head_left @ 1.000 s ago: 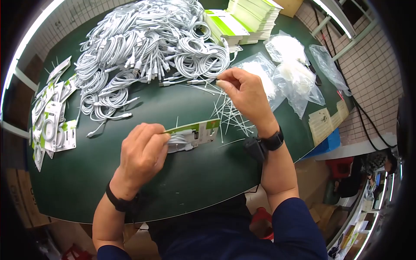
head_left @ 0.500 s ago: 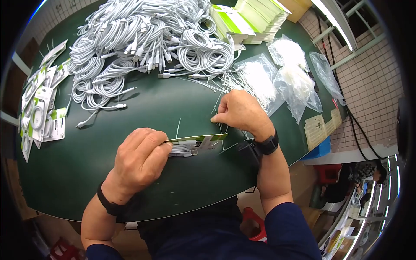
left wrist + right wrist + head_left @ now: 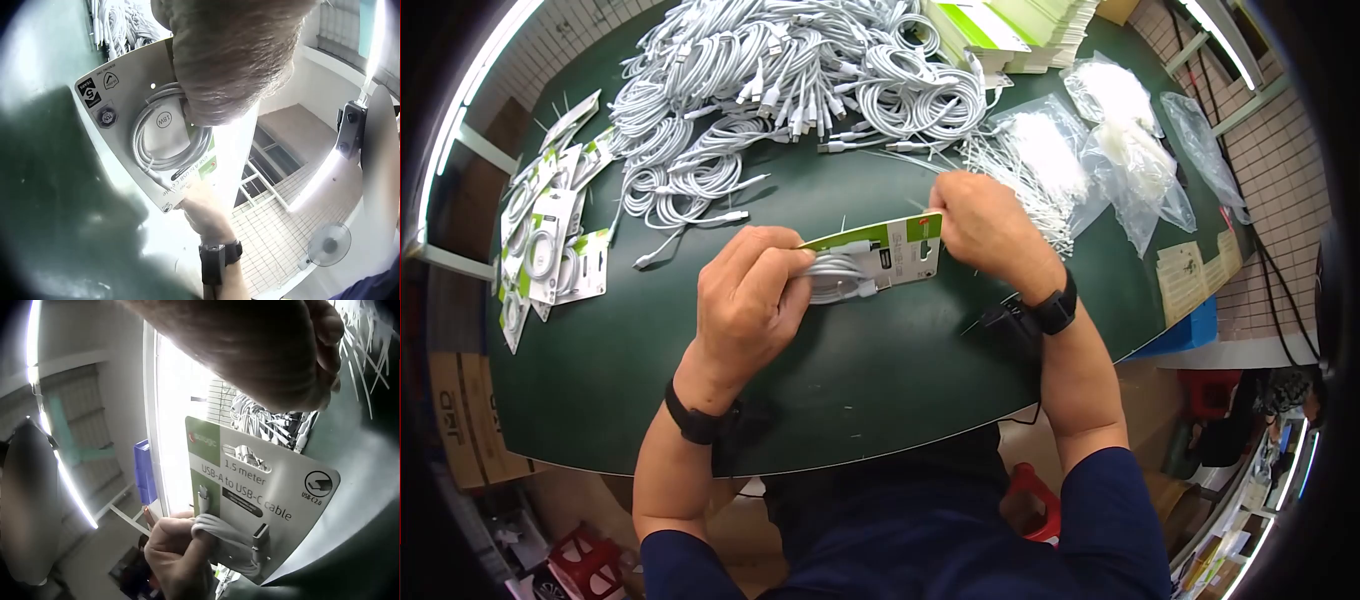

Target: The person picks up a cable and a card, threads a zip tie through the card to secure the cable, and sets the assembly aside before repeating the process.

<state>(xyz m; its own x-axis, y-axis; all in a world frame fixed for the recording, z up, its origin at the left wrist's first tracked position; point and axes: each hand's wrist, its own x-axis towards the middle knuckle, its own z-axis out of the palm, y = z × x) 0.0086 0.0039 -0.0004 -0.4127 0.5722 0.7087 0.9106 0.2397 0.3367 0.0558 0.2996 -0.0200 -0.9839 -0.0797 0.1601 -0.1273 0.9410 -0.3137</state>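
My left hand pinches the left end of a green and white retail card, held tilted above the table. A coiled white USB cable lies against the card's face, and a thin white tie sticks up behind its top edge. The print on the card in the right wrist view reads "1.5 meter USB-A to USB-C cable". At the card's right end is my right hand, its fingers curled and partly hidden behind the card; I cannot tell whether they hold a tie.
Coiled white cables are heaped at the back. Finished-looking cable cards lie at the left. Loose white zip ties and plastic bags of ties lie on the right, below stacked cards. The green table's front edge is near.
The right hand dipped toward the loose ties, then came up against the card's right end. The left hand with the card has risen and moved slightly right, turning the card's face more into view.
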